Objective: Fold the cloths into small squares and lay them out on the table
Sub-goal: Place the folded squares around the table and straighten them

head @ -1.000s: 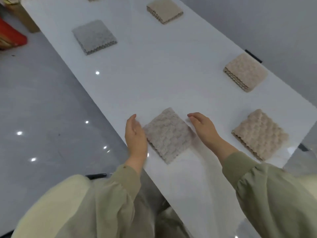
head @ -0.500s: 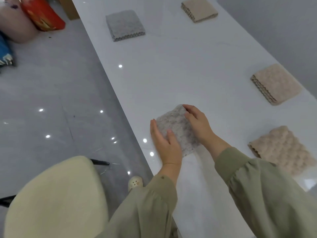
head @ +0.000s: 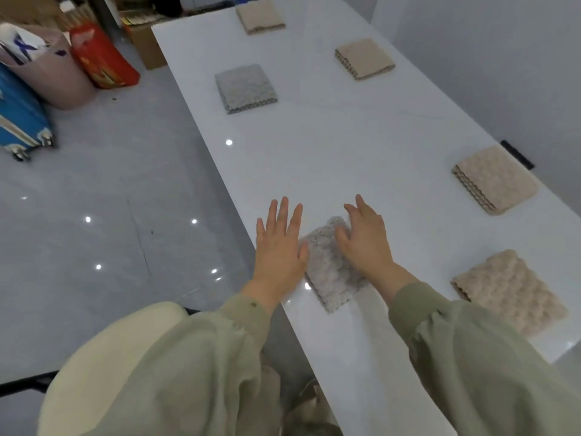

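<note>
Head view | lower centre: our left hand [head: 278,247], fingers spread, lies beside 1 folded grey cloth [head: 330,272] | our right hand [head: 366,243], fingers straight, rests on it

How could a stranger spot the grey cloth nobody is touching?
Follow the long white table along its left edge, away from the person. The grey folded cloth lies alone near that edge. The beige cloths differ in colour, and the other grey cloth is beside the left hand, under the right hand.
</note>
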Demonstrator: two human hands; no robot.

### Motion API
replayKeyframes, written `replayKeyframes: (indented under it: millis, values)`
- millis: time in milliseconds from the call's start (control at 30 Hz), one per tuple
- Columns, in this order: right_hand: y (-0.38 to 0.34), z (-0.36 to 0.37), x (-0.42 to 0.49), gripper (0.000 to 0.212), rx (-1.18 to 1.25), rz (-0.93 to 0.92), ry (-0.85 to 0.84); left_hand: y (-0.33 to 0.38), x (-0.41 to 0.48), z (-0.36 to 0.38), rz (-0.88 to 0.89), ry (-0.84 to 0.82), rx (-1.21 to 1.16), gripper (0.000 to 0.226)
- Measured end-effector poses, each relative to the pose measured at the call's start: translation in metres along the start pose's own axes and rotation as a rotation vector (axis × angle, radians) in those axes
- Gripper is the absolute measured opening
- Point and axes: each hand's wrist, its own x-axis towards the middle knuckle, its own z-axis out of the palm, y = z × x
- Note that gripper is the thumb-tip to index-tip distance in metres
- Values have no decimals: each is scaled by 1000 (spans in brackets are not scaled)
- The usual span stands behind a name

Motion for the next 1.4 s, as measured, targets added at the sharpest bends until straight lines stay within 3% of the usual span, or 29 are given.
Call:
replayKeyframes:
  millis: [200,433,600,833,1200,1400]
  values:
    - [-60,4,50,54,-181,49,64,-47,73,-52,201,-76,338,66]
    - [-138,17,127,59,-181,230,123,-116,173,-109,484,-141,438,73]
    - [-178,22,172,62,-146,301,153,-162,223,-141,505,-141,456,74]
    - [-184,23,247,63,-63,389,224,-190,299,-137,496,-200,370,73]
    - [-170,49,363,64,204,455,182,-196,435,-98,566,-320,173,73]
    - [-183,58,375,60,413,565,227,-223,469,-96,519,-441,-118,69]
